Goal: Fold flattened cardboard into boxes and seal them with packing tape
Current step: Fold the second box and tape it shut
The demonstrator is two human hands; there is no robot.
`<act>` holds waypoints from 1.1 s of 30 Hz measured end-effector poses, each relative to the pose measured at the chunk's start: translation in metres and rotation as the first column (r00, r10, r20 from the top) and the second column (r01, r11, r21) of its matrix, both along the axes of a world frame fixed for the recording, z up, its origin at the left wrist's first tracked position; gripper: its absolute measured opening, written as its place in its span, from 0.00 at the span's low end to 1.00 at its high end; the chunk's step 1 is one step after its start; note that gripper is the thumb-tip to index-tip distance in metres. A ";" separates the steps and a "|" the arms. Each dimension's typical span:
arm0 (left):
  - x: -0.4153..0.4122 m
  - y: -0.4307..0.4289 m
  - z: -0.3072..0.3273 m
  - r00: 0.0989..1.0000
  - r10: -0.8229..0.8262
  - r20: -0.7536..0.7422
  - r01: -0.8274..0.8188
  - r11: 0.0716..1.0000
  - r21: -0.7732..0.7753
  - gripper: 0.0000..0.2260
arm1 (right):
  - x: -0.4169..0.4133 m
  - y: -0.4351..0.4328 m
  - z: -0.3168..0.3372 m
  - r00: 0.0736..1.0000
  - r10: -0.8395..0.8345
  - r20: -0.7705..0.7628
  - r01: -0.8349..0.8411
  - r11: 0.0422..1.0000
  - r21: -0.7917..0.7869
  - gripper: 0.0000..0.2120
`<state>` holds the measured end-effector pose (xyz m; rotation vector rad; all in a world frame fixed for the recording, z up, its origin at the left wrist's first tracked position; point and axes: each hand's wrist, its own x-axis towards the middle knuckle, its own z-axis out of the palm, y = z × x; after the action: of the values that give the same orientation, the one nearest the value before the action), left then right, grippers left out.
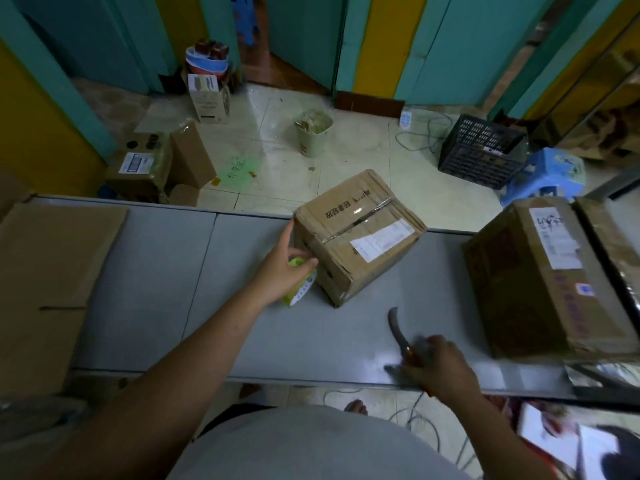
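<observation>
In the head view, the left hand [277,271] holds a yellow-green tape roll [300,284] against the near left side of the small box [360,233]. Its thumb is curled over the top of the roll and its forefinger stretches up along the box's left corner. The roll stands on edge on the grey table [311,337], touching the box wall.

The right hand [441,367] is curled round the handle of a curved blade [394,323] near the front edge of the table. The blade's tip points away from the person. This hand is blurred, so how its fingers lie on the handle is unclear.

The small box stands closed in the middle of the table, turned cornerwise to the person, with clear tape along its top seam and a white label on top. A larger box [540,275] stands at the right end of the table, well apart from the small one, with white labels on its top. A sheet of flat cardboard [52,271] lies on the left end of the table.

On the tiled floor beyond the table stand a pale bin [313,133], a black crate [481,150] and a blue stool [547,174] just beside the crate.
</observation>
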<state>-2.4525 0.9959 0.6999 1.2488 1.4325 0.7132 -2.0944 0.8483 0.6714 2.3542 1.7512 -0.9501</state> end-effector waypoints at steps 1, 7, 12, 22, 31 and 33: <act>0.000 0.001 -0.001 1.000 -0.006 -0.009 0.006 1.000 0.002 0.47 | 0.001 -0.006 -0.005 1.000 0.005 -0.013 -0.006 0.999 -0.044 0.32; 0.000 0.001 0.000 0.999 -0.033 -0.010 0.033 0.999 -0.001 0.47 | -0.008 -0.024 -0.007 0.983 -0.095 -0.157 0.098 0.995 0.012 0.11; -0.004 0.001 0.009 0.998 -0.065 0.005 0.065 0.998 -0.014 0.47 | -0.017 -0.027 0.045 0.924 0.012 -0.381 0.063 0.981 0.184 0.05; -0.008 0.000 0.023 0.994 -0.099 0.055 0.098 0.995 0.026 0.47 | -0.120 0.041 0.139 0.875 0.303 -0.379 -0.148 0.911 0.385 0.10; -0.013 -0.001 0.027 0.992 -0.122 0.035 0.120 0.991 0.051 0.47 | -0.154 0.086 0.135 0.922 0.374 -0.101 -0.319 0.881 0.348 0.10; -0.014 -0.002 0.029 0.992 -0.125 0.032 0.123 0.991 0.053 0.47 | -0.160 0.092 0.138 0.918 0.391 -0.073 -0.349 0.880 0.323 0.12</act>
<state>-2.4661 0.9941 0.7292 1.3456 1.3026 0.6874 -2.2546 0.9402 0.8098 2.0150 2.4466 -0.8446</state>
